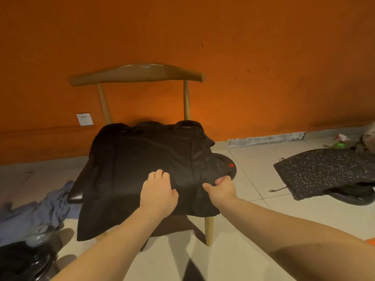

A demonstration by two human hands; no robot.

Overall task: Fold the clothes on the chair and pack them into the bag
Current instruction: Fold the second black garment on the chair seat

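A black shirt (142, 159) lies spread flat over the seat of a wooden chair (138, 75), its hem hanging over the front left edge. My left hand (158, 191) rests palm down on the shirt's lower middle, its fingers bent at the tips. My right hand (222, 187) pinches the shirt's right sleeve near the seat's right edge. A small red tag (231, 165) shows on that sleeve. A crumpled blue-grey garment (50, 205) lies on the floor left of the chair. No bag can be made out for certain.
An orange wall with a white socket (84, 119) stands behind the chair. A speckled black mat (328, 171) lies over dark items on the floor at right. Dark glossy objects (24, 260) sit at bottom left. The floor is pale tile.
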